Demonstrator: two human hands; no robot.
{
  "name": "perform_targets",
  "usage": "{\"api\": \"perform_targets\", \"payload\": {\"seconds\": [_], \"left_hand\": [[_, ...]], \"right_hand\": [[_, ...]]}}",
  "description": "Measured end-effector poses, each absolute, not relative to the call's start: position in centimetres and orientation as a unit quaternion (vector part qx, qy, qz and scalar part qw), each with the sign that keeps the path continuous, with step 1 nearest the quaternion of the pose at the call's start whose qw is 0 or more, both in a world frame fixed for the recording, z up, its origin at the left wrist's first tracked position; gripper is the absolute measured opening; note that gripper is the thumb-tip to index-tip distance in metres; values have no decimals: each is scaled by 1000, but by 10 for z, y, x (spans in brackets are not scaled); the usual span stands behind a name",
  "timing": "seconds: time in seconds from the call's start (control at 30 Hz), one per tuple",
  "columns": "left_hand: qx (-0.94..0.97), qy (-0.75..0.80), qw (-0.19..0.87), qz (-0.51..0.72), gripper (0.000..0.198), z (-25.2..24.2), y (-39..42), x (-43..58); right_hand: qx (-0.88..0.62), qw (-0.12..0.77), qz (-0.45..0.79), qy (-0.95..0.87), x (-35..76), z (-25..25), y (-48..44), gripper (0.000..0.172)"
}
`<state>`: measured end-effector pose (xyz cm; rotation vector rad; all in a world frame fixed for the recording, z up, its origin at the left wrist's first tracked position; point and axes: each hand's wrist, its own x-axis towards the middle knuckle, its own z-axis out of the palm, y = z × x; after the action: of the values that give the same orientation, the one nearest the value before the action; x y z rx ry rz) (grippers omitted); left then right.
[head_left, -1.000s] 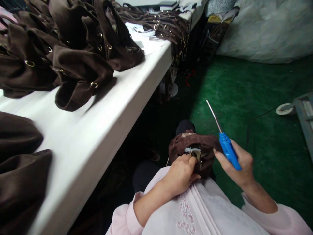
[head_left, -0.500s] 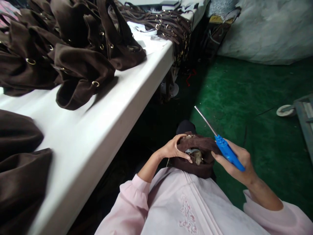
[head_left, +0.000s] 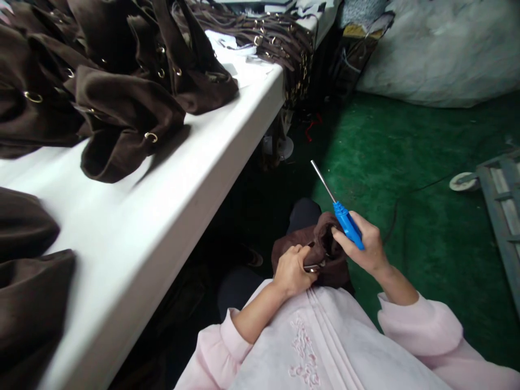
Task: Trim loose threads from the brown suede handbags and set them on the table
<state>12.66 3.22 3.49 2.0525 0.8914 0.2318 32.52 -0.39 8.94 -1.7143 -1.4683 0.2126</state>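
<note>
A small brown suede bag [head_left: 320,254] rests on my lap, against my pink top. My left hand [head_left: 293,269] is closed on the bag's near edge, where a bit of metal hardware shows. My right hand [head_left: 363,246] grips a long lighter with a blue handle [head_left: 348,226] and a thin metal tube pointing up and to the left. The fingers of that hand also press on the top of the bag.
A white table [head_left: 162,184] runs along my left, with several brown suede bags [head_left: 122,114] piled on it and a bundle of brown straps [head_left: 276,40] at its far end. Green floor [head_left: 406,162] lies to the right, with a wheeled cart [head_left: 499,189] and a large white sack [head_left: 439,49].
My left hand went from fingering the bag's opening to cupping its top, then to gripping its near edge. My right hand came in closer with the lighter and now touches the bag.
</note>
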Motion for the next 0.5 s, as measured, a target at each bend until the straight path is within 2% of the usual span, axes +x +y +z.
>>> {"api": "perform_targets", "payload": {"seconds": [0.07,0.23,0.3,0.4,0.5], "left_hand": [[770,414,459,158,30,30,39,119],[565,544,545,295,44,9,68,88],[498,616,523,314,50,1,84,72],[471,677,467,319,50,-5,106,48],[484,681,444,324,47,-4,119,31]], "right_hand": [[-677,394,109,-612,333,98,0,23],[-632,333,170,-679,354,103,-16,23],[-625,296,237,-683,349,98,-34,18],[-587,189,341,-710,327,85,-60,9],[-563,112,373,-729,310,69,-70,15]]}}
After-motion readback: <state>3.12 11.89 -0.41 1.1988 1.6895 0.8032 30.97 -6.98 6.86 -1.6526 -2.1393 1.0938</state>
